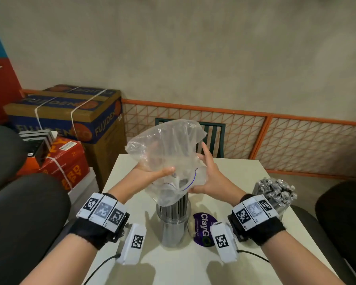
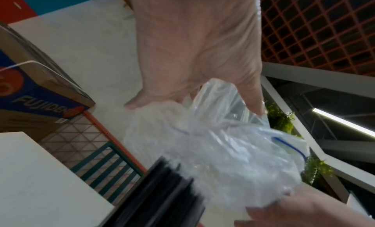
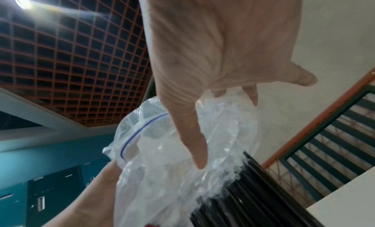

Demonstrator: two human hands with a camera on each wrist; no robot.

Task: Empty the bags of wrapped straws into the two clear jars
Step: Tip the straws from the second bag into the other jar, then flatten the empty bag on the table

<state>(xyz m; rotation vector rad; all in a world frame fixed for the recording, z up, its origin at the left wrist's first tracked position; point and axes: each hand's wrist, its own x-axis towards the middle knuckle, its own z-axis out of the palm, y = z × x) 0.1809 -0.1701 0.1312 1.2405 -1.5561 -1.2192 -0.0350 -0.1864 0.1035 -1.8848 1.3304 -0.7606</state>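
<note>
A clear zip bag (image 1: pixel 167 145) with a blue seal line is held upside down over a clear jar (image 1: pixel 174 227) at the table's middle. Black wrapped straws (image 1: pixel 181 204) stand in the jar, and their tops reach into the bag's mouth. My left hand (image 1: pixel 152 172) grips the bag's left side, thumb on top. My right hand (image 1: pixel 210 173) holds the bag's mouth from the right, thumb sticking out. In the wrist views the crumpled bag (image 2: pixel 223 150) (image 3: pixel 162 158) sits over the straws (image 2: pixel 162 190) (image 3: pixel 243 190). A second jar (image 1: pixel 275 194), packed with straws, stands at the right edge.
A purple ClayGo pack (image 1: pixel 203 227) lies just right of the middle jar on the white table (image 1: pixel 214 264). A green chair (image 1: pixel 214 136) stands behind the table. Stacked cardboard boxes (image 1: pixel 66 116) are at the left. Dark seat backs (image 1: pixel 25 202) (image 1: pixel 341 212) flank the table.
</note>
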